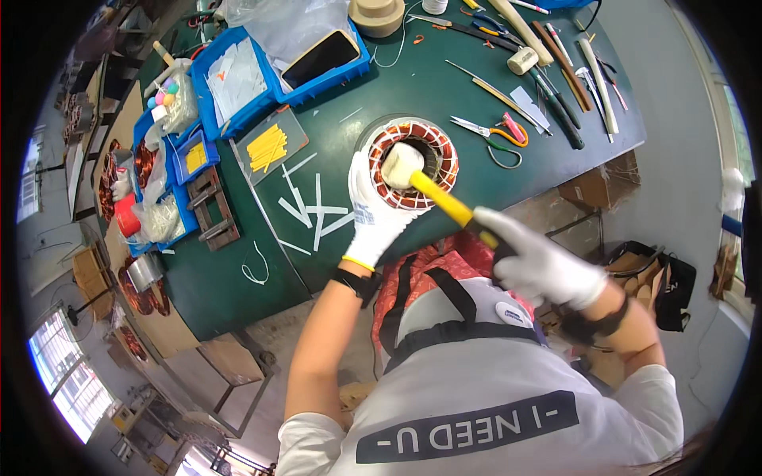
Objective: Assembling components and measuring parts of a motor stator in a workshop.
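A motor stator (449, 165), a metal ring with copper windings laced in white cord, stands on the green table near its front edge. My left hand (372, 208), in a white glove, curves around the stator's left and near side and holds it. My right hand (548, 262), also gloved and slightly blurred, is closed around the handle of a mallet (441, 198) with a yellow shaft and black grip. The mallet's pale head (402, 165) lies over the stator's left inner side and opening, hiding part of the windings. Whether it touches them I cannot tell.
White strips (318, 210) and yellow strips (267, 148) lie left of the stator. Blue bins (235, 87) stand beyond, one carrying a phone (321, 59). Scissors (492, 131), another mallet (523, 60), rods and cutters lie to the right. A wooden block (213, 208) sits at left.
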Available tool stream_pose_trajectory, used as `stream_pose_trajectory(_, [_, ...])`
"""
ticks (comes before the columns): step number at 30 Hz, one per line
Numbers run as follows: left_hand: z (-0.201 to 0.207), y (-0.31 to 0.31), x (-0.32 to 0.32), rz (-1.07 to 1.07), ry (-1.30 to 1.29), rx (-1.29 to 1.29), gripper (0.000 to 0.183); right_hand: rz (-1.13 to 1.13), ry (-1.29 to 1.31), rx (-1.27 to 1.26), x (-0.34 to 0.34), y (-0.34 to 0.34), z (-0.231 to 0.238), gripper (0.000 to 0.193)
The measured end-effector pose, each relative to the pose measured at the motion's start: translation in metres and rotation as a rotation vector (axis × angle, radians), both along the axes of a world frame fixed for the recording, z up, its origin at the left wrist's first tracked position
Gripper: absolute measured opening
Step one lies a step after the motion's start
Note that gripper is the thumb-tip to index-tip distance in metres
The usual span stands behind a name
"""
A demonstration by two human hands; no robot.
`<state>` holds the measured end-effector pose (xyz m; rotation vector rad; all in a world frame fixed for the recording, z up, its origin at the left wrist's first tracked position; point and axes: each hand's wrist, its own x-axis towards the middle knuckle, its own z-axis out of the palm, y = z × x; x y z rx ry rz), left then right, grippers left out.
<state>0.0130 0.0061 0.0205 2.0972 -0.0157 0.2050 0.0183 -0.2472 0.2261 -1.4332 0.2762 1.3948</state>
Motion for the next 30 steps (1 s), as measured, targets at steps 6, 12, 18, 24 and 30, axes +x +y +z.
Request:
stream_pose_trajectory(6, [0.023, 0.021, 0.011, -0.106, -0.037, 0.232, 0.134, -0.744, -0.738, -0.214, 0.013, -0.007, 0.028, 0.071])
stream_pose_trajectory(12, [-0.004, -0.015, -0.004, 0.067, -0.058, 0.048, 0.132, -0.151, 0.064, 0.083, -0.018, 0.0, 0.003, 0.08])
stream_pose_trajectory(18, [0.025, 0.014, 0.018, -0.097, -0.026, 0.122, 0.121, -0.707, -0.691, -0.151, 0.002, -0.02, 0.018, 0.079])
stream_pose_trajectory(24, [0.016, -0.002, 0.014, -0.143, 0.064, -0.005, 0.13, 0.09, -0.098, -0.074, 0.007, -0.012, 0.01, 0.079])
stream_pose_trajectory(30, [0.018, -0.01, 0.013, -0.151, -0.006, 0.031, 0.132, -0.398, -0.894, -0.371, 0.017, -0.014, 0.022, 0.071])
